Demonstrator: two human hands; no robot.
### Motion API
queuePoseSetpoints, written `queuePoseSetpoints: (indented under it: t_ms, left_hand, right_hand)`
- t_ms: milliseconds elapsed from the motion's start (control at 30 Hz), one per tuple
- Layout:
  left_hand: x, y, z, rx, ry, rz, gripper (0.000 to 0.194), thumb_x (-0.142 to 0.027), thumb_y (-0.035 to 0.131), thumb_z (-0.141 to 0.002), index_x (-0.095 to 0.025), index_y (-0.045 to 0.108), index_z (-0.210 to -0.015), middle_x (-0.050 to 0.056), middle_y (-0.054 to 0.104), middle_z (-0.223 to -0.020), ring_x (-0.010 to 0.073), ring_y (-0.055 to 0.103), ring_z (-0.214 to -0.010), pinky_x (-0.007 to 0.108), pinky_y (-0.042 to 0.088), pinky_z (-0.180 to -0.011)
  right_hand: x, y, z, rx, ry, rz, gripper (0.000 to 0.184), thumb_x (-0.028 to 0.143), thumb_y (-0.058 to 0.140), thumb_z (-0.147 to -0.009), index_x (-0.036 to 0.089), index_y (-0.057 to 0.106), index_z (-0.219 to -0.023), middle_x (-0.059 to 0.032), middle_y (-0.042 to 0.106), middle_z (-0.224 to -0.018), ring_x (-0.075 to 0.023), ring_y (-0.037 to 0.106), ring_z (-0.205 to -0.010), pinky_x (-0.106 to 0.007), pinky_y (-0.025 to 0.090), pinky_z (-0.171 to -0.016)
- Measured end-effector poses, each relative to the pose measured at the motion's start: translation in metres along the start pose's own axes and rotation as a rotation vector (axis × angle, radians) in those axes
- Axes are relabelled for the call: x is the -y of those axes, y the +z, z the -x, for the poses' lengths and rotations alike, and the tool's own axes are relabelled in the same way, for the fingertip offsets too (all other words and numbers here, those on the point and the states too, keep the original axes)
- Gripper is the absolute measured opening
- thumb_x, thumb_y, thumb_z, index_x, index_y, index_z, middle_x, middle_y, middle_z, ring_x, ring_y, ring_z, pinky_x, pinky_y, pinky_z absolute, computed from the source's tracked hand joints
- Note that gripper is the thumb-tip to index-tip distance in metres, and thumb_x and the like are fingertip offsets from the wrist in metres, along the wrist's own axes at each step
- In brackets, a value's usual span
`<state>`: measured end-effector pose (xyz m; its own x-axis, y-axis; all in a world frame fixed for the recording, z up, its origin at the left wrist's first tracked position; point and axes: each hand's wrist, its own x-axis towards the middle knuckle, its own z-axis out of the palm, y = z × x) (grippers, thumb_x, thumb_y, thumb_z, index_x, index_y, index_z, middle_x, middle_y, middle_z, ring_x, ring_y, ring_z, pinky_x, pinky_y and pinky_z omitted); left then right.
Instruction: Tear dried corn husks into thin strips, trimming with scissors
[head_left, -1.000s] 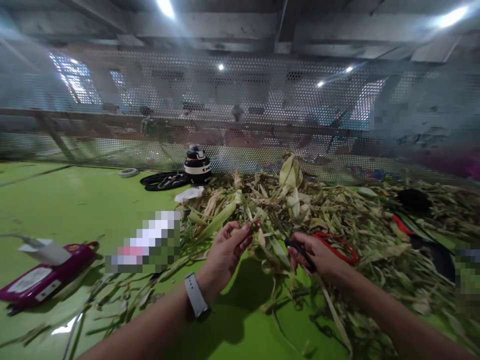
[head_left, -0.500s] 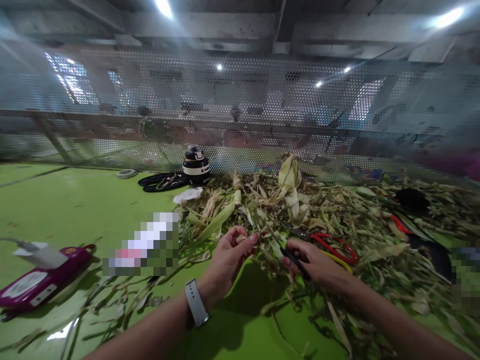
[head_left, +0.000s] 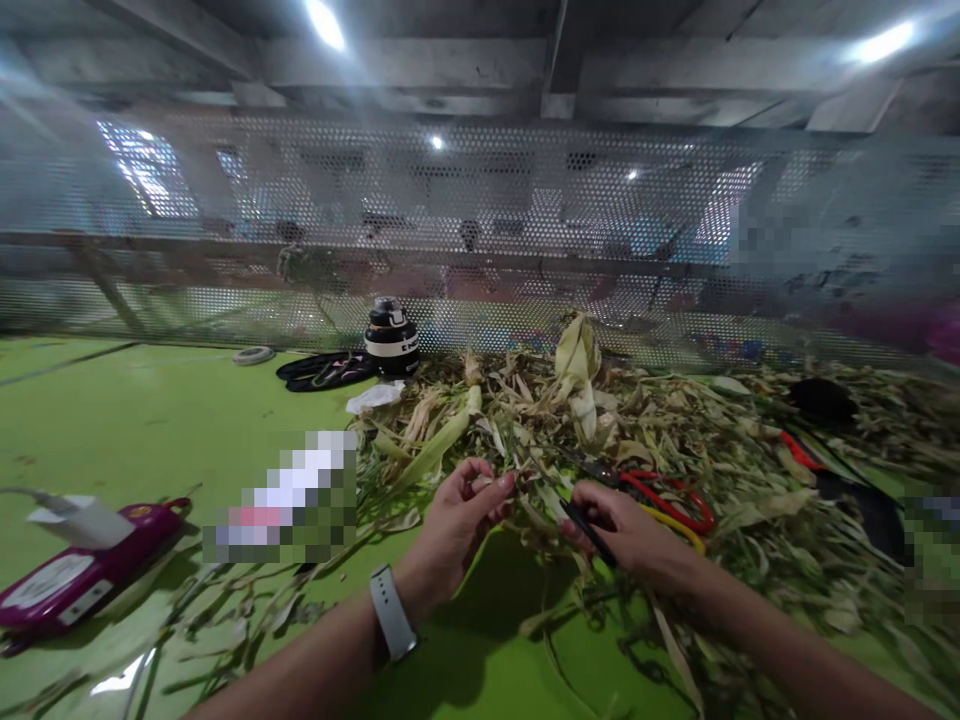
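Near the middle, my left hand [head_left: 461,520], with a pale watch strap [head_left: 392,612] on its wrist, has thumb and fingers pinched together. What lies between the fingertips is too small to make out. My right hand [head_left: 622,525] is closed round a slim black tool [head_left: 589,532], which slants up to the left towards the left fingertips. Its exact kind is unclear. Dried husks and leaves [head_left: 525,400] lie heaped just beyond both hands. Beside my right hand, a cutting tool with a red looped handle [head_left: 701,508] rests among the leaves, a yellow handle next to it.
A black bottle [head_left: 391,345] stands at the back by a perforated screen [head_left: 480,200]. A black pouch [head_left: 322,370] and a white tissue [head_left: 375,395] lie near it. On the left is a purple power strip [head_left: 82,575] with a white plug. The table [head_left: 172,410] is green.
The view has tilted up slightly. Both hands keep nearly the same pose, and the black tool in my right hand has shifted only a little.
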<state>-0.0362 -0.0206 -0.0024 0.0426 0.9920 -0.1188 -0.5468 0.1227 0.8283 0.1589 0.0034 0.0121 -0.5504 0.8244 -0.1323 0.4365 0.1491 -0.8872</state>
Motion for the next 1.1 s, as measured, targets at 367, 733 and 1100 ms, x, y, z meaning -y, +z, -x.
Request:
queuePoseSetpoints:
  t_ms: [367, 733, 1100]
  left_hand:
    - [-0.002, 0.003, 0.001, -0.008, -0.007, 0.029, 0.031, -0.021, 0.075, -0.063, -0.018, 0.047, -0.076, -0.004, 0.065, -0.068, 0.0053, 0.057, -0.059, 0.014, 0.047, -0.058]
    - [-0.001, -0.002, -0.002, -0.007, 0.025, 0.008, 0.027, -0.020, 0.073, -0.066, -0.018, 0.049, -0.077, -0.003, 0.065, -0.075, 0.0057, 0.057, -0.067, 0.016, 0.048, -0.065]
    - [-0.003, -0.003, -0.005, -0.008, 0.113, -0.048, 0.031, -0.019, 0.073, -0.066, -0.019, 0.053, -0.090, -0.002, 0.062, -0.076, 0.0066, 0.055, -0.066, 0.017, 0.044, -0.061]
  right_hand:
    - [0.001, 0.000, 0.000, -0.034, -0.004, -0.001, 0.034, 0.046, 0.057, -0.076, 0.019, 0.038, -0.070, 0.0067, 0.033, -0.062, -0.0085, 0.030, -0.057, -0.020, 0.024, -0.048]
    - [-0.004, -0.002, -0.007, -0.207, -0.048, -0.022, 0.033, 0.041, 0.062, -0.071, 0.019, 0.039, -0.064, 0.0075, 0.038, -0.055, -0.0083, 0.037, -0.051, -0.019, 0.030, -0.047]
    - [-0.015, -0.018, -0.008, -0.214, 0.036, 0.524, 0.028, 0.046, 0.060, -0.067, 0.018, 0.057, -0.068, 0.0019, 0.055, -0.060, -0.0119, 0.048, -0.054, -0.020, 0.031, -0.048]
